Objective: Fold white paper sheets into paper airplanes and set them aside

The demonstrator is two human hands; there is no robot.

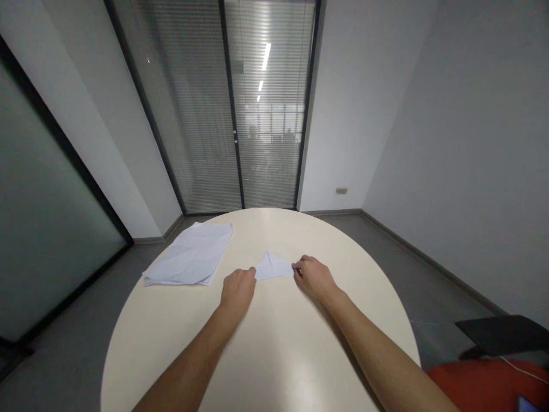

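A small folded sheet of white paper (273, 268) lies on the round table between my hands. It has a triangular shape, with a peak at the far side and a crease running down from that peak. My left hand (239, 288) is closed at the paper's left corner, its fingertips pinching the edge. At the right corner, my right hand (315, 277) pinches the paper between thumb and fingers. Parts of both corners are hidden by the fingers.
A stack of white paper sheets (193, 252) rests at the left side of the round cream table (266, 343). To the lower right stands a red chair (480, 383) with a black part (506, 335) above it. Glass panels with blinds (270, 160) rise beyond the table.
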